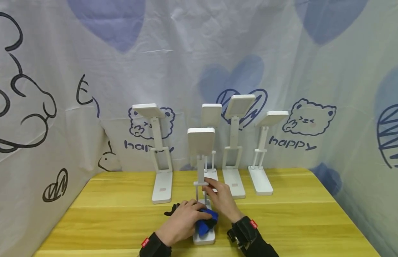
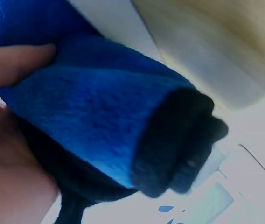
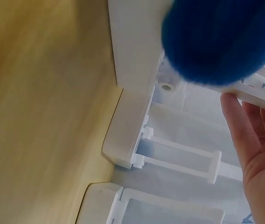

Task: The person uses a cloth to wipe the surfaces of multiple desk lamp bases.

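Observation:
A white folding phone stand (image 1: 201, 141) stands upright in the front middle, its plate raised above a hinged frame. My left hand (image 1: 185, 219) holds a plush blue cloth (image 1: 203, 228) with black edging over the stand's base. In the left wrist view, the thumb presses into the bunched blue cloth (image 2: 90, 112). My right hand (image 1: 222, 198) pinches the stand's frame near its middle hinge bar, from the right side. The right wrist view has the fingers (image 3: 242, 126) at the frame's edge, with the cloth's blue part above them.
Several similar white stands are lined up behind: one at left (image 1: 162, 187), one partly hidden behind the front stand (image 1: 212, 112), and two at right (image 1: 234, 182) (image 1: 261, 180). The wooden table (image 1: 99, 221) meets a printed fabric backdrop (image 1: 182, 78) at the back and sides.

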`<control>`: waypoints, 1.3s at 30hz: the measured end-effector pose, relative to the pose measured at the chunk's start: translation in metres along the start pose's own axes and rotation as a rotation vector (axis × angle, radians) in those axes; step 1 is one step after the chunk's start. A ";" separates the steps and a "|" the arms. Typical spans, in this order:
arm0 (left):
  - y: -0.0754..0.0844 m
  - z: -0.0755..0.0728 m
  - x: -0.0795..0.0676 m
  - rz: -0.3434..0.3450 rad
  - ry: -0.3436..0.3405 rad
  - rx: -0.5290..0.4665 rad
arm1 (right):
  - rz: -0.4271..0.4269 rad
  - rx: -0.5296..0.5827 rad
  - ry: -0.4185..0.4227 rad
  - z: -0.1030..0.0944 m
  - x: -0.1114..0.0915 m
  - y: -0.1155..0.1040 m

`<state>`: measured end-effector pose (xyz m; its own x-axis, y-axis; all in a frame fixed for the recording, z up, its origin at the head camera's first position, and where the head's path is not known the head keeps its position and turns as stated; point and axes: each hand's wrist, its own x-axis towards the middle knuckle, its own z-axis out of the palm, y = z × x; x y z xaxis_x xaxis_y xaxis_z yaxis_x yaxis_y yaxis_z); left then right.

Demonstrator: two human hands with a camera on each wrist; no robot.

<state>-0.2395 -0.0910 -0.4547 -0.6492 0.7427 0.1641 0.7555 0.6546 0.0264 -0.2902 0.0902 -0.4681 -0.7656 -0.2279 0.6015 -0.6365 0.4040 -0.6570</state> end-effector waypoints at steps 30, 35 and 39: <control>-0.030 -0.017 -0.013 -0.142 0.001 -0.114 | 0.034 0.043 -0.061 -0.003 0.001 0.000; -0.030 -0.007 -0.011 -0.200 0.090 -0.029 | 0.033 0.053 -0.036 -0.003 0.001 -0.001; -0.028 -0.003 -0.009 -0.218 0.108 -0.017 | 0.040 0.038 -0.019 -0.002 0.001 -0.004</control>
<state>-0.2546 -0.1166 -0.4545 -0.7846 0.5642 0.2572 0.6006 0.7946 0.0890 -0.2887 0.0902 -0.4639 -0.7922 -0.2292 0.5655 -0.6078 0.3792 -0.6977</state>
